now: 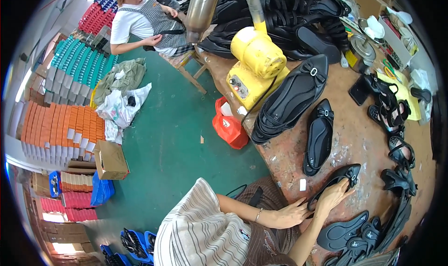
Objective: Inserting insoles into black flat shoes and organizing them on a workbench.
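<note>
At the table's near edge I have a black flat shoe (353,173) with a bow and buckle on its pointed toe. My right hand (332,198) lies over the shoe, its fingers reaching into the opening by the bow. The heel end is gripped by my left hand (294,214), whose fingertips are partly hidden behind my right wrist. A second black flat (319,140) of the same style stands just beyond. Behind it is a nested row of matching shoes (294,95). Black insoles (343,231) lie to the right of my hands.
A yellow machine (258,60) stands at the table's far left edge, with a red plastic bag (229,126) below. Strappy black sandals (389,102) line the right side near a phone (359,91). A co-worker (144,25) is at the far left. Stacked boxes (65,128) fill the left.
</note>
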